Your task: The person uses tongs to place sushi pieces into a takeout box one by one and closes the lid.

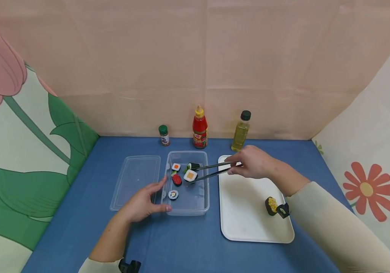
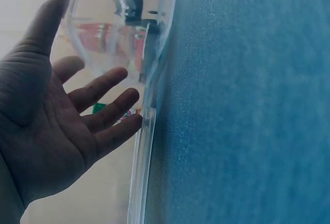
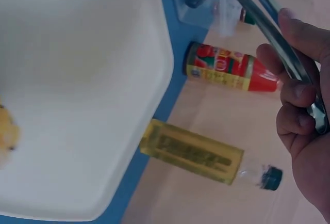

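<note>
My right hand [image 1: 254,163] holds metal tongs [image 1: 215,173], gripped in curled fingers in the right wrist view. Their tips reach into a clear plastic box [image 1: 195,203], one on each side of a white sushi piece with a yellow square centre [image 1: 190,175]. Whether they squeeze it cannot be told. Beside it in the box are a dark-wrapped roll [image 1: 193,166], a small roll with an orange centre [image 1: 176,167], a red-topped sushi [image 1: 176,179] and a round roll [image 1: 173,195]. My left hand [image 1: 143,203], fingers spread, is at the box's left side.
A white tray [image 1: 239,223] right of the box bears a yellow-topped sushi [image 1: 271,205]. The clear lid [image 1: 138,178] lies left of the box. Behind stand a green-capped jar [image 1: 164,135], a red sauce bottle [image 1: 199,131] and an oil bottle [image 1: 240,132].
</note>
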`<state>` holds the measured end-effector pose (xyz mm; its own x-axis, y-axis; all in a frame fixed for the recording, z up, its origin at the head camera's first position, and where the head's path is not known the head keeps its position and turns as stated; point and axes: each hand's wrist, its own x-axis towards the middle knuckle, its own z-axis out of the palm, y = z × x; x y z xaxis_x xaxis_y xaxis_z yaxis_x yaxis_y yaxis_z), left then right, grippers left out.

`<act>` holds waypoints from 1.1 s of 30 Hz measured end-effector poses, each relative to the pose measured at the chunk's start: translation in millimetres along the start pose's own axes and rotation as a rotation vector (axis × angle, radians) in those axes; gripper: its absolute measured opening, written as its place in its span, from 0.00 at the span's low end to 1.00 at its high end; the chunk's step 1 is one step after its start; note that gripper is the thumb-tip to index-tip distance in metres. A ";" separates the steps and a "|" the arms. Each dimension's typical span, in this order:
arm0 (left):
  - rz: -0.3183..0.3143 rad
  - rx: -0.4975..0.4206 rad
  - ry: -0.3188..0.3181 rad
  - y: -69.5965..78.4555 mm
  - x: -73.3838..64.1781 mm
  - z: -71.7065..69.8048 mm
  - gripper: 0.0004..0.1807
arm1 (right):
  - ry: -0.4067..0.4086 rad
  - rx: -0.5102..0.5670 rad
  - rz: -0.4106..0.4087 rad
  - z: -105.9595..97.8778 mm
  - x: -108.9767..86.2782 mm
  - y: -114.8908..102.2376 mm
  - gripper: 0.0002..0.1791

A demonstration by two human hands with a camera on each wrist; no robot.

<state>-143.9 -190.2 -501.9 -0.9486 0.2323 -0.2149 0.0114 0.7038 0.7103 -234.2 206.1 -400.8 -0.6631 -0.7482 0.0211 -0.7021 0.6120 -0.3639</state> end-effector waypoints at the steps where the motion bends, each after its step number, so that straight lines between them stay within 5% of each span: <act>1: 0.001 0.003 0.000 -0.3 -0.1 -0.1 0.58 | -0.015 -0.012 0.008 -2.3 3.6 -2.6 0.20; 14: 0.025 -0.022 -0.010 -1.0 0.9 1.4 0.59 | -0.158 -0.088 0.092 -15.7 34.6 -22.9 0.19; 33: 0.017 -0.012 -0.012 -2.2 2.5 -1.4 0.59 | -0.153 -0.112 0.126 -19.0 32.6 -30.0 0.19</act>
<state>-146.7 -192.1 -503.1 -0.9445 0.2520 -0.2109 0.0234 0.6917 0.7218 -239.6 168.3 -371.6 -0.7064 -0.6887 -0.1632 -0.6460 0.7216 -0.2489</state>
